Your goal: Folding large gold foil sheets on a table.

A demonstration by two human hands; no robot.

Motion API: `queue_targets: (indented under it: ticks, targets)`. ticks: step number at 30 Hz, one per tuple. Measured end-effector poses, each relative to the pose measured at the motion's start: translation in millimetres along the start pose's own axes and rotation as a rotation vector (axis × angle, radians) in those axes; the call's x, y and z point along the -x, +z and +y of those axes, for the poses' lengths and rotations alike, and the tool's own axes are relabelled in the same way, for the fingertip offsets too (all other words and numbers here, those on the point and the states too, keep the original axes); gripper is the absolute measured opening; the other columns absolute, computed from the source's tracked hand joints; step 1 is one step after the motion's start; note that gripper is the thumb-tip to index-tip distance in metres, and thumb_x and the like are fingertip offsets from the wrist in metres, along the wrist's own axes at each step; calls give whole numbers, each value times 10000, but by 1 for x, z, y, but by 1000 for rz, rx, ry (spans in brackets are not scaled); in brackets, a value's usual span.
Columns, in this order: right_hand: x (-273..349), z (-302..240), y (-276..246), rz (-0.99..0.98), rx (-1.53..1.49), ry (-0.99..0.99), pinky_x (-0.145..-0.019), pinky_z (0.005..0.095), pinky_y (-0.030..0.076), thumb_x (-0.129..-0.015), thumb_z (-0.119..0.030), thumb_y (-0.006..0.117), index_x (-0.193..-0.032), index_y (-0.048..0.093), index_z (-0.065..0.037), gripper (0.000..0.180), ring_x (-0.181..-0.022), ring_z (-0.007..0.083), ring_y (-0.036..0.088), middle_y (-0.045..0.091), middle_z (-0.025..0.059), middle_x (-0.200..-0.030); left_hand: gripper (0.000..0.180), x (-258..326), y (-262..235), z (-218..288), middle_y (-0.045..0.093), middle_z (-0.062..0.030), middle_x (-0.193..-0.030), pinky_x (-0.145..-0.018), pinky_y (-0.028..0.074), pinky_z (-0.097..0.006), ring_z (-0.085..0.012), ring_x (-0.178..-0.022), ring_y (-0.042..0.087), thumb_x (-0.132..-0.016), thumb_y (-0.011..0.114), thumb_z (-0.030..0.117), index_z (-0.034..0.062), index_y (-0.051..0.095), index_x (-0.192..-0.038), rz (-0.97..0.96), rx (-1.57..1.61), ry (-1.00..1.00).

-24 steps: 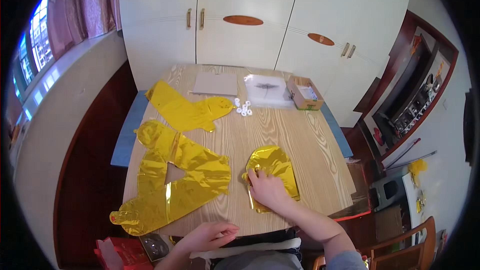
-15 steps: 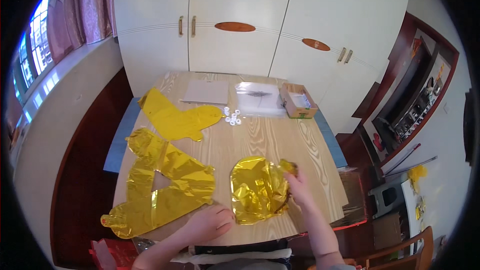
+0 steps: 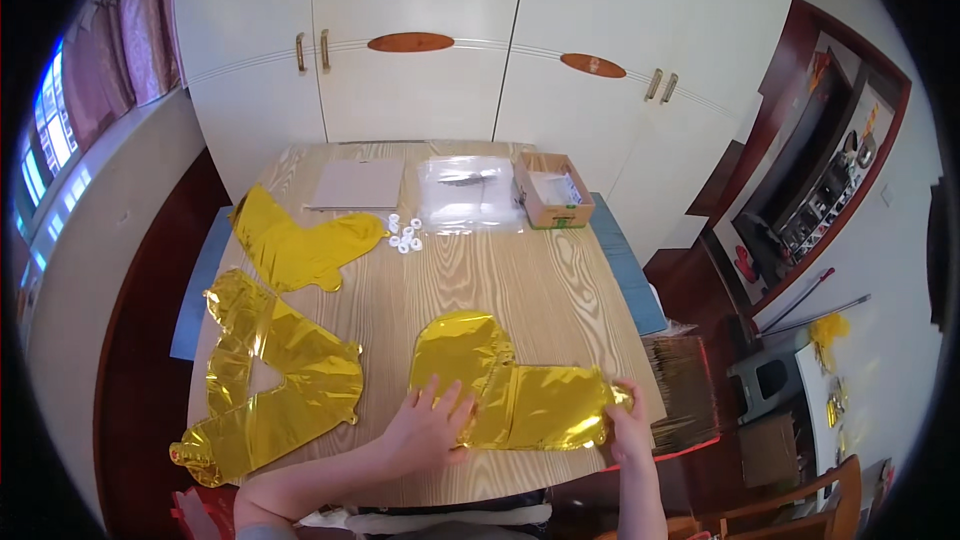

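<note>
A shiny gold foil balloon (image 3: 545,402), uninflated and creased, lies spread at the near side of the table. My left hand (image 3: 430,428) rests on its lower left part, fingers apart and pressed down. At its right end my right hand (image 3: 628,424) is closed round the foil edge, near the table's right side. To the left lies a second flat gold foil balloon (image 3: 310,380) with a gap in its middle. Beyond it is a third gold balloon (image 3: 300,245), smoother and duller, beside a cluster of small white rings (image 3: 404,236).
On the far part of the wooden table (image 3: 490,275) are a flat grey board (image 3: 357,185), clear plastic bags (image 3: 470,195) and an open cardboard box (image 3: 553,195). White cabinets (image 3: 420,90) stand behind. A grey stool (image 3: 768,390) and a wooden chair (image 3: 810,510) are at the right.
The near balloon has been unfolded to the right, its bunched part now stretched flat. My left hand has moved from the table onto the foil. The view has shifted right.
</note>
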State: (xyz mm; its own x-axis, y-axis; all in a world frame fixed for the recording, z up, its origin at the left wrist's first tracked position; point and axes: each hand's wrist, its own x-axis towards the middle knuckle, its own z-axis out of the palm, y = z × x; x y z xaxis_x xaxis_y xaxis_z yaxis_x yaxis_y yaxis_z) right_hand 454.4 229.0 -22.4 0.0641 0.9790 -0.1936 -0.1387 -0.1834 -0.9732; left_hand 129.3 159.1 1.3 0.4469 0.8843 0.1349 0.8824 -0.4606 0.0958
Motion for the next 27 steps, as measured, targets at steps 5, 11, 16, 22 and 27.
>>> queue_targets:
  ticks: [5,11,16,22,27]
  targets:
    - [25,11,-5,26,183,-169,-621,228,441,-786,103,481,-1167,520,-83,426,-778,94,512,514,37,-995,781,-18,4,8,412,-293,-1375,-959,385,-629,-528,-1256,386,-783,640,513,30,439,-1363,-31,149,-117]
    - [45,3,2,-22,70,-177,-714,198,413,-830,101,497,-1190,486,-39,385,-827,65,472,498,26,-1030,928,-80,12,26,280,-352,-1435,-933,395,-667,-609,-1263,314,-780,701,378,11,198,-1468,-344,0,-344]
    - [35,8,-6,-74,145,-308,-739,204,418,-843,92,492,-1186,495,-37,367,-847,74,487,508,30,-1029,873,-92,-15,2,497,-350,-1222,-824,503,-537,-490,-1038,569,-757,681,218,47,205,-1469,-406,132,-361]
    - [31,0,-12,-92,170,-303,-771,215,434,-848,90,474,-1219,499,-32,391,-904,83,516,535,47,-1071,335,-77,-24,-77,646,-233,-935,-761,498,-484,-415,-859,627,-764,605,126,2,565,-1072,-147,252,-304]
    - [35,14,-32,-13,135,-245,-739,209,448,-842,89,471,-1203,522,-31,384,-865,76,545,559,39,-1037,322,-81,-37,-125,656,-210,-944,-781,497,-412,-354,-906,635,-774,623,119,-3,599,-1071,40,388,-367]
